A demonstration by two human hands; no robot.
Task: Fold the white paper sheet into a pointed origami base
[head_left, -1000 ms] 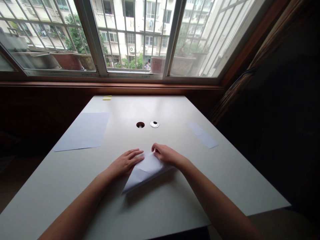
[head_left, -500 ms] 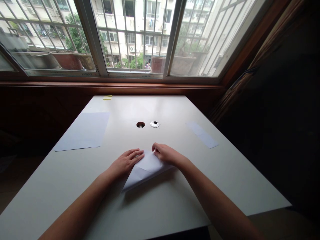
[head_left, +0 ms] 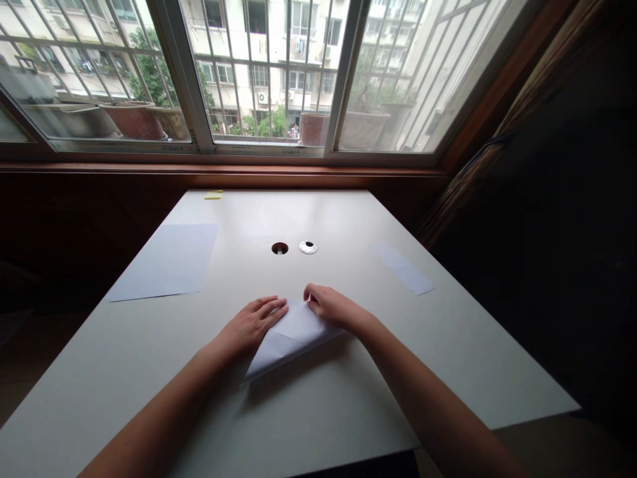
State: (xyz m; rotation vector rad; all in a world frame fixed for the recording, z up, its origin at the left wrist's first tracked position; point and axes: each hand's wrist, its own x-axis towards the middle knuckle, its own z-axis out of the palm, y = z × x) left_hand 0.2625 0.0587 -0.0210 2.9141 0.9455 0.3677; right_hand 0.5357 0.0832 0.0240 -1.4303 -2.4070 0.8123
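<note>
A folded sheet of white paper (head_left: 293, 337) lies on the white table, its near edge raised a little and casting a shadow. My left hand (head_left: 256, 318) rests flat along the paper's left side, fingers stretched out toward its upper edge. At the upper right of the sheet, my right hand (head_left: 328, 305) is closed with bent fingers on the paper's edge. The fingertips of this hand are partly hidden behind the thumb side. Creases and a folded flap show on the paper between the two hands.
A larger white sheet (head_left: 166, 262) lies at the table's left. To the right is a narrow paper strip (head_left: 405, 268). Beyond my hands are a round cable hole (head_left: 279, 248) and a silver ring cap (head_left: 308, 247). Yellow sticky notes (head_left: 213, 194) lie near the far edge, below the window.
Almost nothing differs. Both hands stay on the folded paper, with at most a very slight shift of the fingers.
</note>
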